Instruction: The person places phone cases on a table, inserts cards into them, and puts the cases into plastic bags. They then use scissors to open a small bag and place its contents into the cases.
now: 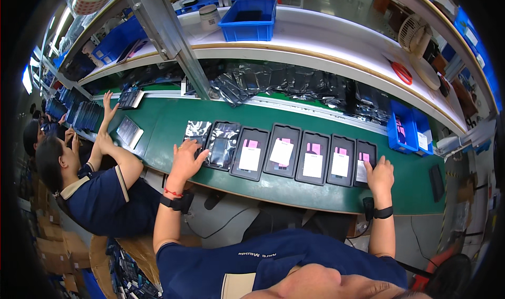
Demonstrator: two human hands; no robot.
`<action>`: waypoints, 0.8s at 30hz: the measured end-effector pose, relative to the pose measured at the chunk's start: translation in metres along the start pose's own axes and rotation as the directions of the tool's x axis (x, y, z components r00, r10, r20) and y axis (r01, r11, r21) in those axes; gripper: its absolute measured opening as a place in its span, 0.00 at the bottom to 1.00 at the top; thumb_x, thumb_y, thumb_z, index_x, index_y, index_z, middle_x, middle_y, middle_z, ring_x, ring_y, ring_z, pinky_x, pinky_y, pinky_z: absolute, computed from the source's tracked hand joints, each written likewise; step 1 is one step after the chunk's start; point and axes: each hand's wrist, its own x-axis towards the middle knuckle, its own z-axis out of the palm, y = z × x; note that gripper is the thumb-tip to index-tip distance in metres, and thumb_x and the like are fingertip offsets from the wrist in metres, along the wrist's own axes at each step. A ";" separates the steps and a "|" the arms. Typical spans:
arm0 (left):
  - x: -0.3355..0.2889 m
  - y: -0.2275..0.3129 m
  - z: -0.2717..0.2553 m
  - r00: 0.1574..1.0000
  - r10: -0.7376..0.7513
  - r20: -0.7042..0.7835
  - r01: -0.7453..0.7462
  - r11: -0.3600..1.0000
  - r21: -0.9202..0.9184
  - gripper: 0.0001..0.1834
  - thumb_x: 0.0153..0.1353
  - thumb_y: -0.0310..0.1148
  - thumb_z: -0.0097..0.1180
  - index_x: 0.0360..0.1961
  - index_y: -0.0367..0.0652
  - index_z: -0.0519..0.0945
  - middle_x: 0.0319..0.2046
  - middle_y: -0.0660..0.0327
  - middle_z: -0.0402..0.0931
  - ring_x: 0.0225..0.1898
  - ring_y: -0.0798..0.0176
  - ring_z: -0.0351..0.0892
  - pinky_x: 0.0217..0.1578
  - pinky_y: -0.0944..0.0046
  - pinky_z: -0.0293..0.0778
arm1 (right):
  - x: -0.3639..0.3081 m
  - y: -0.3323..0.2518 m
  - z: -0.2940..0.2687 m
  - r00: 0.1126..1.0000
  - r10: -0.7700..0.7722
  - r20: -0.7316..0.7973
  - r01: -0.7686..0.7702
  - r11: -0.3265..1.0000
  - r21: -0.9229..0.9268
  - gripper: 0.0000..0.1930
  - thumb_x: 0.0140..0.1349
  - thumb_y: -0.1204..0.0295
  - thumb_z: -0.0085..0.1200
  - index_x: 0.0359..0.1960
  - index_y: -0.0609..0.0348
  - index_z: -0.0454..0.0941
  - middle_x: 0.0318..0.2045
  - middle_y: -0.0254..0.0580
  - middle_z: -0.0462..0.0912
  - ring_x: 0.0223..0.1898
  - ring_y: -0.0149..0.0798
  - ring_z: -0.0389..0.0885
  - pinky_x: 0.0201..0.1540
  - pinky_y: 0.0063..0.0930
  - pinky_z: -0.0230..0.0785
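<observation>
A row of several black trays runs across the green table (284, 189). My left hand (188, 160) is at the row's left end, fingers spread against a clear-and-black plastic bag (199, 129). Beside it, a black tray (223, 145) carries a shiny dark bag. Farther right, black trays such as this one (283, 150) each bear a white card (312, 165) and a pink piece (313, 149). My right hand (380, 173) rests at the right edge of the last tray (365, 162), fingers stretched out and thumb over its rim.
Dark bagged pieces (294, 83) lie heaped below the white shelf (326, 33). Blue bins (404, 133) stand at the right. On the shelf are a blue bin (247, 22), red-handled scissors (402, 72) and a fan (414, 33). A co-worker (102, 191) sits at my left.
</observation>
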 end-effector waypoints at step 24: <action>0.227 0.103 0.054 0.884 0.409 0.227 -0.456 0.862 0.222 0.23 0.50 0.29 0.48 0.50 0.36 0.71 0.49 0.48 0.70 0.51 0.49 0.71 0.49 0.55 0.69 | 0.163 -0.306 0.079 0.564 -0.826 -0.015 0.826 0.563 0.031 0.15 0.50 0.74 0.49 0.42 0.58 0.75 0.43 0.52 0.75 0.50 0.49 0.71 0.52 0.39 0.64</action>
